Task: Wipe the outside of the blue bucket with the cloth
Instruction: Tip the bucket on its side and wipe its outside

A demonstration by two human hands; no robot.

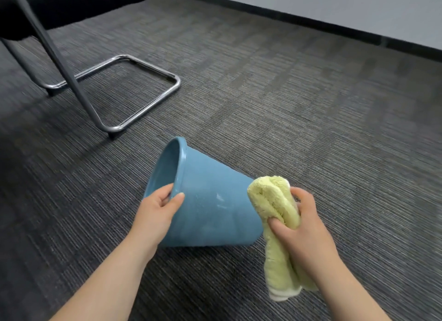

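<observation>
The blue bucket [210, 201] lies tipped on its side on the carpet, with its mouth turned to the left and away from me. My left hand [157, 210] grips its rim, fingers inside and thumb on the outer wall. Pale smudges show on the bucket's side. A folded yellow-green cloth [277, 215] is bunched in my right hand [303, 234], and its upper end rests against the bucket's base end on the right. The cloth's lower end hangs down below my hand.
A chair with a chrome tube base [153, 81] and a dark seat [71, 4] stands at the back left, close to the bucket's mouth. Grey striped carpet [311, 105] covers the floor. A wall with a black skirting [311, 21] runs along the back right.
</observation>
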